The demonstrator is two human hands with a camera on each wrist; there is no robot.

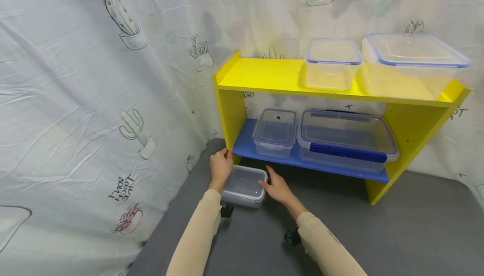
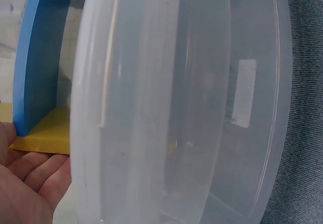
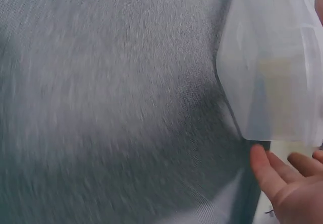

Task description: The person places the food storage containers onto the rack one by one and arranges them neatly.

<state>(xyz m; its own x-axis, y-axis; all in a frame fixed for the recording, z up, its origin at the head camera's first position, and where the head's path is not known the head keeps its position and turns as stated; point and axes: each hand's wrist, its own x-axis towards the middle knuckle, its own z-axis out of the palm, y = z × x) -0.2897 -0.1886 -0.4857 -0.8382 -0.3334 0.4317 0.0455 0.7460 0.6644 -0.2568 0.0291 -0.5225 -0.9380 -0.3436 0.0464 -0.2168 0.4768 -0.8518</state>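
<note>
A clear lidded food container (image 1: 243, 183) sits on the grey surface in front of the shelf unit's left end. At the unit's lower left front corner, my left hand (image 1: 221, 167) grips the edge of the yellow side panel (image 2: 43, 135). The left wrist view shows the thumb by the blue shelf (image 2: 38, 57) and the fingers bent behind the panel. My right hand (image 1: 279, 187) is at the container's right end, its fingers spread and loosely bent. In the right wrist view those fingers (image 3: 270, 176) lie close to the container's corner; whether they touch is unclear.
On the blue board stand a small clear container (image 1: 275, 133) and a wide one (image 1: 348, 137) with dark blue clips. The yellow top (image 1: 264, 72) bears two more containers, one medium (image 1: 332, 64) and one large (image 1: 414, 64). A cactus-print curtain (image 1: 75, 99) hangs behind and left.
</note>
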